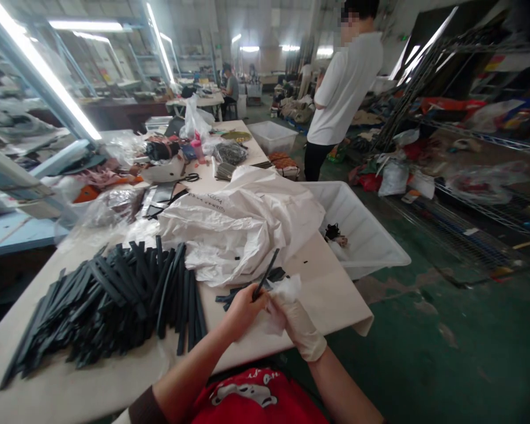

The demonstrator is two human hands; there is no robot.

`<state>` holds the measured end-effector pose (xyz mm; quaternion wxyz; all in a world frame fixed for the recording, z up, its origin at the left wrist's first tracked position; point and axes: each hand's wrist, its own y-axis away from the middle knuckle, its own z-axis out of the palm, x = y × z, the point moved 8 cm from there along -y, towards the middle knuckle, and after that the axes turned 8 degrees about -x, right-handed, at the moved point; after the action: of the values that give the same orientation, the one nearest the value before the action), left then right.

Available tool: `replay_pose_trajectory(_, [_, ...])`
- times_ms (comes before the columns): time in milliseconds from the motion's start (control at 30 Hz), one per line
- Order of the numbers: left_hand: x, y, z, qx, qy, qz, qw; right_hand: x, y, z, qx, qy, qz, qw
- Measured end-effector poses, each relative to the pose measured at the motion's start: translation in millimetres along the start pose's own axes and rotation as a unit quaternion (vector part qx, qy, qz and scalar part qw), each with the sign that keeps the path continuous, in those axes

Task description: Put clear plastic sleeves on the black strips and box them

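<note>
My bare left hand (246,310) is closed around a narrow black strip (269,268), whose free end points up and away from me. Close beside it, my right hand (299,324) wears a pale glove and is closed on a crumpled, whitish, thin piece (289,288); whether this is cloth or plastic I cannot tell. The two hands nearly touch, and the strip's lower end is hidden between them. Just beyond my hands, a few short black strips (225,299) lie on the table. A large heap of long black strips (128,288) lies to the left.
A big crumpled white sack (229,224) covers the middle of the table (335,294). Scissors (191,177) lie farther back. Beyond the right edge stands a white plastic bin (371,235) with dark items inside. A person (347,88) stands behind it. Wire shelves (477,135) line the right.
</note>
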<state>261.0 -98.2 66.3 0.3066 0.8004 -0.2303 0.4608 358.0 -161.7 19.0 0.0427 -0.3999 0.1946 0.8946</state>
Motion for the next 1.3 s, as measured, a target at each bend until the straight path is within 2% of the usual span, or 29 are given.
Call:
replay_pose_trajectory(133, [6, 17, -5.8, -0.046, 0.016, -0.016, 0.999, -10, -2, -5, 0.036, -0.068, 0.006, 0.997])
replay_pose_trajectory(200, [3, 30, -3.8, -0.092, 0.021, -0.026, 0.995, -16, -5, -4, 0.038, -0.114, 0.015, 0.993])
replay_pose_trajectory(267, [-1, 41, -3.7, -0.114, 0.015, -0.029, 0.993, -20, -7, 0, 0.038, -0.156, 0.017, 0.987])
replay_pose_trajectory(400, [-4, 48, -10.7, -0.086, 0.018, -0.048, 0.995, -21, -7, 11, 0.046, -0.176, 0.023, 0.983])
replay_pose_trajectory(500, [10, 42, -19.2, -0.058, 0.028, -0.041, 0.997, -15, -4, 18, 0.044, -0.12, 0.029, 0.991])
replay_pose_trajectory(600, [22, 39, -23.4, -0.065, 0.032, -0.024, 0.997, -13, 0, 19, 0.057, -0.091, 0.012, 0.994])
replay_pose_trajectory(733, [15, 51, -20.3, -0.093, 0.0, -0.028, 0.995, -20, 5, 20, 0.056, -0.146, -0.013, 0.988])
replay_pose_trajectory(867, [7, 65, -16.0, -0.086, -0.064, -0.016, 0.994, -31, 8, 26, 0.023, -0.197, -0.018, 0.98])
replay_pose_trajectory(933, [9, 68, -13.4, -0.076, -0.097, -0.006, 0.992, -31, 10, 27, 0.011, -0.204, -0.009, 0.979])
replay_pose_trajectory(1100, [13, 71, -10.7, -0.056, -0.126, 0.003, 0.99, -30, 13, 19, 0.028, -0.213, -0.016, 0.976])
replay_pose_trajectory(1300, [22, 78, -6.7, -0.048, -0.177, 0.021, 0.983, -30, 17, 20, -0.016, -0.244, -0.001, 0.97])
